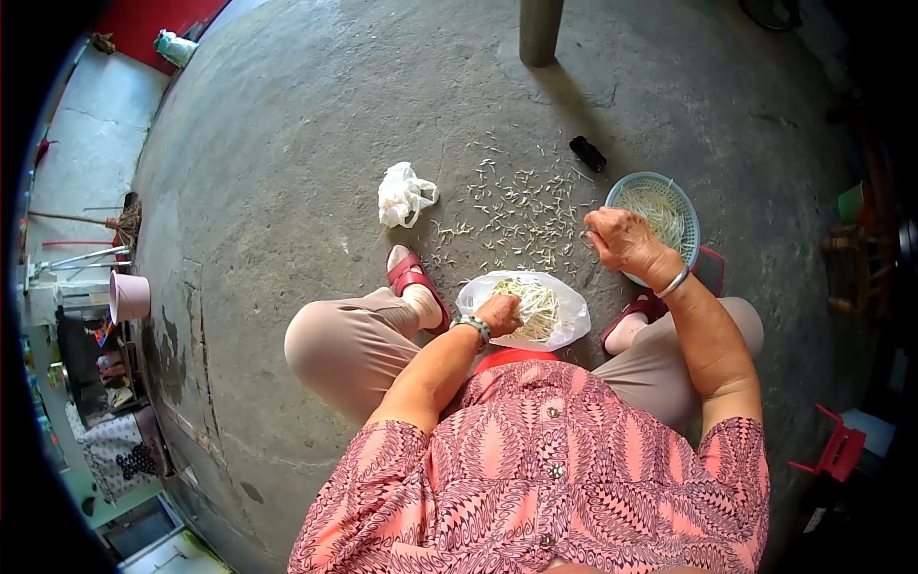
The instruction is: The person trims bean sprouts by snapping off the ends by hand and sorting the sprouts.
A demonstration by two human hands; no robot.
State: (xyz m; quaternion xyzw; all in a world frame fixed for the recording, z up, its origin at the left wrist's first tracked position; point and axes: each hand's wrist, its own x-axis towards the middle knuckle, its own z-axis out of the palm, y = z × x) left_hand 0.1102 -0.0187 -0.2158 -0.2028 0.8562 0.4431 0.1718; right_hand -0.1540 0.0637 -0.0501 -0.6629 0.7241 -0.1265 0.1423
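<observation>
A white plastic bag (574,320) lies open between my knees, with bean sprouts (537,308) inside. My left hand (499,314) is in the bag's left side, its fingers curled on the sprouts. Beside the rim of a light blue-green basket (695,215), my right hand (622,239) is closed in a pinch; whatever its fingertips hold is too small to make out. More sprouts (652,212) fill the basket, partly hidden behind that hand. Many small pale sprout bits (524,206) are scattered over the floor in front of the bag.
A crumpled white plastic bag (405,196) sits on the concrete floor (287,163) ahead of my left foot. A small black object (587,153) lies near the basket. Farther off stand a post (540,33), a pink bucket (129,297) and a red stool (837,445).
</observation>
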